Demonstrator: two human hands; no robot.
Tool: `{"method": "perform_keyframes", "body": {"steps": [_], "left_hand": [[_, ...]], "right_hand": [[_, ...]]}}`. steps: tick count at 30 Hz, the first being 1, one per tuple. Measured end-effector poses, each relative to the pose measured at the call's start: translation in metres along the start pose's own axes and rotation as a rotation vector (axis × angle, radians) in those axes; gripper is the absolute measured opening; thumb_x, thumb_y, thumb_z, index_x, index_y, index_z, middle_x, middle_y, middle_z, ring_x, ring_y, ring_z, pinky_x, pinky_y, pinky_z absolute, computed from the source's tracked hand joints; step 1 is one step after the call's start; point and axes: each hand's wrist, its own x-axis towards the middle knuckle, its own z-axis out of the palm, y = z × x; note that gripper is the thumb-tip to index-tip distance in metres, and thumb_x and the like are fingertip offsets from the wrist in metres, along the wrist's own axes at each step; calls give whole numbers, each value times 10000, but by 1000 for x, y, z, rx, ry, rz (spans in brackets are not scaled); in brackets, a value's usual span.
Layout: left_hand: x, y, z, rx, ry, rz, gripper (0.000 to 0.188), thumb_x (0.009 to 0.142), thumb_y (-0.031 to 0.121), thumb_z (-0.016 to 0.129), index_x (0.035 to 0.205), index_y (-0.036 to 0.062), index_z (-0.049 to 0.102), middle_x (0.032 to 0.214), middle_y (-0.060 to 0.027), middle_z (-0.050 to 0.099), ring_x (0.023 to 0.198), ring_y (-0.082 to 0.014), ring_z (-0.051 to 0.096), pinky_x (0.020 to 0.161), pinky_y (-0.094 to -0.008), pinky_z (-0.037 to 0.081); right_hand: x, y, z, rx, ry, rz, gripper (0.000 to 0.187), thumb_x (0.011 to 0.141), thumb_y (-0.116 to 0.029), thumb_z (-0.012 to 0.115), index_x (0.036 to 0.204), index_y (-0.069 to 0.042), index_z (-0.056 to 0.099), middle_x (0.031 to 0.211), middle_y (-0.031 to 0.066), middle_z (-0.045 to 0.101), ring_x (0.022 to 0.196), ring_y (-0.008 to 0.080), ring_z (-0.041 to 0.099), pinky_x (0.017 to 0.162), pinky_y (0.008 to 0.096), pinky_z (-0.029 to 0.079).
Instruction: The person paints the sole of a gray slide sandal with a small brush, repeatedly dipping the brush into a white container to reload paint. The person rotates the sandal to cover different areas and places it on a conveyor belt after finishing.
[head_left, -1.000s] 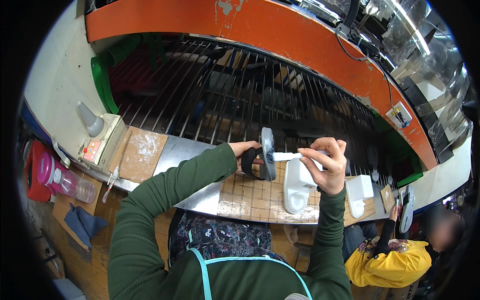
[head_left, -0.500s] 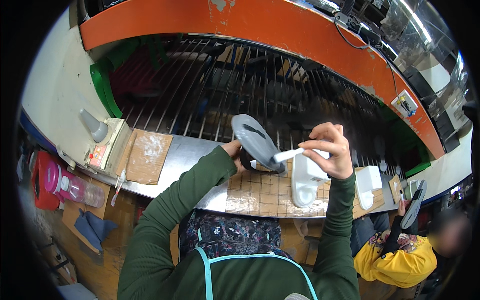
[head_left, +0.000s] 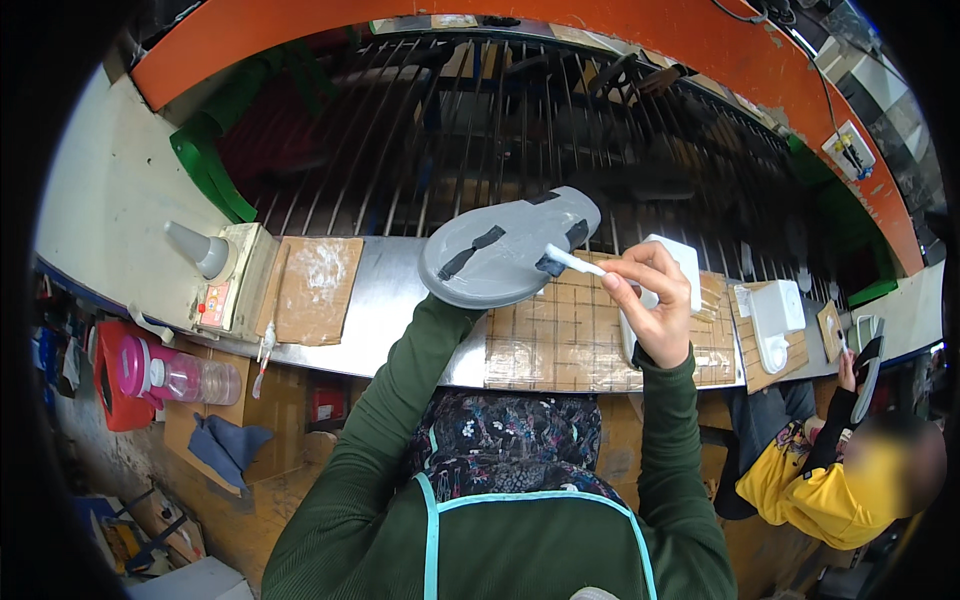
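Note:
A grey sandal sole [head_left: 490,262] with black strap ends set into it is tipped up above the workbench, its broad face toward me. My left arm reaches under the sole and holds it up; my left hand is hidden behind it. My right hand [head_left: 655,300] pinches a small white-handled brush [head_left: 575,260] between thumb and fingers. The brush's tip touches the sole's right edge, at a dark strap end. Wet-looking whitish streaks show on the sole. Just behind my right hand stands a white plastic dispenser [head_left: 678,262], partly covered by it.
Tape-covered cardboard [head_left: 545,350] lies on the metal bench, beyond which run conveyor rollers [head_left: 480,130]. At left are a box with a grey cone [head_left: 195,250] and a stained cardboard piece [head_left: 310,290]. Another white dispenser [head_left: 775,315] and a co-worker in yellow [head_left: 800,490] are at right.
The sole has been turned to show its broad face and brought over to the left. My right hand keeps the brush at its edge. My view has shifted slightly.

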Motion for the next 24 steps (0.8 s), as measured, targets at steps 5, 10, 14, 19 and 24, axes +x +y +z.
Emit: {"method": "perform_keyframes", "body": {"steps": [5,10,14,19,24], "left_hand": [[-9,7,6,-300,92,-276,376,981,306,456,1245,44,516,1130,-110,640,907,-229,679,746,-314,605],[-25,22,32,-290,-42,-420,354,986,211,502,1242,-33,480,1224,-215,572,1074,-322,626,889,-459,580],[-24,22,41,-226,17,-434,369,998,224,475,1262,-32,462,1220,-211,569,1092,-324,616,909,-472,566],[-23,21,43,-230,83,-437,374,1007,225,442,1273,-38,450,1213,-219,567,1101,-318,611,908,-519,553],[-26,24,49,-196,130,-424,354,1009,219,428,1250,-37,471,1163,-205,596,1079,-306,625,880,-533,562]], "right_hand": [[18,0,-4,-1,-90,-79,150,776,-112,769,922,-79,763,810,13,567,605,67,498,494,212,372],[49,-5,-10,-68,-194,-209,195,738,-148,802,922,-97,765,817,1,563,648,84,520,616,250,349],[68,-10,-13,-146,-230,-294,209,722,-193,812,915,-126,769,820,-22,567,651,83,516,713,279,298],[76,-15,-15,-211,-258,-354,223,702,-210,823,911,-149,771,823,-36,568,643,70,496,723,286,271],[78,-20,-22,-322,-295,-417,221,679,-164,825,893,-140,772,830,-15,575,716,100,511,712,289,338]]}}
